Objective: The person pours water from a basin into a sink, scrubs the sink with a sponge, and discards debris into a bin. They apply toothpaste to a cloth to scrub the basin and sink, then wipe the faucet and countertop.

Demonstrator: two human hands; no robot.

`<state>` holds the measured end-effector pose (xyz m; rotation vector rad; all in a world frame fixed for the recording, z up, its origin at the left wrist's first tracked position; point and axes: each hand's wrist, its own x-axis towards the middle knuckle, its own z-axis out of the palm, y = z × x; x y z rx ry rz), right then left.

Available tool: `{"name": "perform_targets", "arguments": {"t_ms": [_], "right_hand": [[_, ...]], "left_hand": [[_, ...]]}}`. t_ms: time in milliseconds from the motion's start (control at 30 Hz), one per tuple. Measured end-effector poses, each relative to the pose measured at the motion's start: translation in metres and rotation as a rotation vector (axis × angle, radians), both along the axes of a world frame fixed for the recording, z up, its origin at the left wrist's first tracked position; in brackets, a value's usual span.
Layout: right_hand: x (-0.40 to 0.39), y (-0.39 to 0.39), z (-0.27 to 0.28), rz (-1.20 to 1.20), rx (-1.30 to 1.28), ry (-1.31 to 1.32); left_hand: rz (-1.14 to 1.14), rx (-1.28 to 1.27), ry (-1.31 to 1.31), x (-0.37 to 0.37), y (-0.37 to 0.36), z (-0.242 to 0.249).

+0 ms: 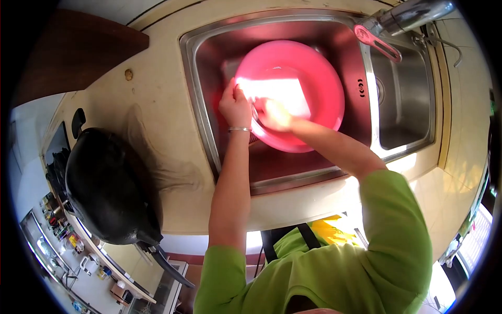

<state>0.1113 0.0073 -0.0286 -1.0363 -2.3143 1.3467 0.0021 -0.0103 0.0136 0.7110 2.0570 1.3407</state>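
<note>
A round pink basin [327,78] sits in the larger bowl of the steel sink [366,118], with a patch of strong sunlight inside it. My left hand [235,106], a bracelet at its wrist, is closed at the basin's left rim. Just to its right, over the inside of the basin, my right hand [274,113] has its fingers curled in toward the left one. A small pale, shiny edge shows between the two hands. Glare and the fingers hide what it is, so I cannot name what either hand grips.
A chrome faucet [418,15] with a pink handle cover [377,43] reaches over the smaller sink bowl [408,94]. A large black wok [107,186] lies on the counter [180,209] to the left. Dark brown wood [78,52] juts in at the upper left.
</note>
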Motion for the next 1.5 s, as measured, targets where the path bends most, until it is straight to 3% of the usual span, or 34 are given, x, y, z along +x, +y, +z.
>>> {"name": "perform_targets", "arguments": {"t_ms": [33,67,133,167,200,267,300,367,433,467,533,567,600,667,700,733,767,800,833,867,900,933,1000,1067,1133,1200,1267,1333,1400,1467,1500], "right_hand": [[0.023,-0.01,0.016,0.073,-0.23,-0.049],[0.048,-0.007,0.041,0.245,-0.291,-0.37],[0.091,0.005,0.037,0.385,-0.047,-0.806],[0.119,0.018,-0.03,0.25,0.077,-0.906],[0.119,0.037,-0.006,0.339,0.254,-0.921],[0.102,0.071,-0.021,0.29,0.502,-0.874],[0.091,0.083,-0.045,0.017,0.544,-0.651],[0.043,0.087,-0.032,-0.18,0.387,-0.657],[0.005,0.071,-0.026,-0.314,0.403,-0.43],[-0.014,0.056,-0.002,-0.257,0.127,-0.339],[-0.026,0.016,-0.016,-0.315,0.049,0.019],[-0.015,-0.002,0.003,-0.258,-0.074,0.03],[0.002,-0.013,0.008,-0.117,-0.203,-0.119],[0.049,-0.03,0.019,0.004,-0.281,-0.142],[0.074,-0.026,0.027,0.165,-0.178,-0.397],[0.097,-0.019,0.029,0.254,-0.086,-0.398],[0.113,-0.009,0.023,0.384,0.088,-0.636],[0.126,0.009,0.017,0.379,0.286,-0.697],[0.12,0.031,0.015,-0.132,-0.042,-0.678],[0.135,0.057,-0.032,-0.107,0.259,-0.373],[0.123,0.083,-0.016,-0.057,0.185,-0.532],[0.125,0.101,-0.02,0.384,0.733,-0.441],[0.116,0.083,-0.036,0.176,0.852,-0.443],[0.114,0.038,-0.049,0.15,0.588,-0.543],[0.085,-0.024,-0.11,-0.323,-0.065,-0.056],[0.025,-0.025,0.014,-0.157,-0.244,-0.483],[-0.013,-0.029,0.018,-0.525,-0.419,-0.148],[-0.009,-0.035,0.034,-0.523,-0.717,-0.08],[0.021,-0.051,0.026,-0.43,-0.593,-0.064],[0.06,-0.057,0.029,-0.171,-0.113,-0.069],[0.079,-0.051,0.011,-0.153,-0.022,-0.22]], "left_hand": [[0.01,0.044,0.065,-0.004,0.0,-0.012],[0.008,0.044,0.066,-0.005,0.001,-0.01],[0.01,0.006,-0.011,-0.006,0.003,-0.008],[0.005,0.007,-0.011,-0.006,0.003,-0.008],[-0.003,0.012,-0.053,-0.004,0.004,-0.008],[-0.013,0.021,-0.091,-0.003,0.005,-0.008],[-0.024,0.026,-0.065,-0.002,0.005,-0.007],[-0.032,0.022,-0.037,-0.001,0.005,-0.01],[0.023,0.013,-0.071,0.002,0.003,-0.012],[0.015,0.003,-0.074,0.004,0.001,-0.008],[0.034,0.074,-0.183,0.006,0.003,0.004],[-0.005,0.071,0.089,-0.001,0.001,-0.016],[-0.007,0.074,0.089,-0.003,0.004,-0.013],[0.012,0.099,0.085,0.002,0.005,-0.007],[-0.011,0.106,0.064,0.002,0.006,-0.005],[-0.021,0.099,0.053,0.005,0.005,-0.002],[-0.044,0.11,0.08,0.007,0.004,0.002],[-0.062,0.139,0.114,0.006,0.01,0.007],[-0.063,0.147,0.114,0.006,0.016,0.015],[-0.122,0.222,0.21,0.008,0.015,0.023],[-0.181,0.289,0.305,0.01,0.012,0.028],[-0.185,0.275,0.301,0.01,0.011,0.028],[-0.159,0.309,0.398,0.009,0.013,0.03],[-0.162,0.275,0.374,0.011,0.012,0.034],[-0.153,0.255,0.419,0.011,0.011,0.027],[-0.145,0.294,0.44,0.01,0.011,0.023],[-0.141,0.334,0.468,0.005,0.01,0.021],[-0.082,0.351,0.528,0.0,0.011,0.018],[-0.094,0.33,0.546,-0.006,0.01,0.014],[-0.112,0.31,0.569,-0.011,0.009,0.015],[-0.123,0.299,0.549,-0.013,0.011,0.017]]}}
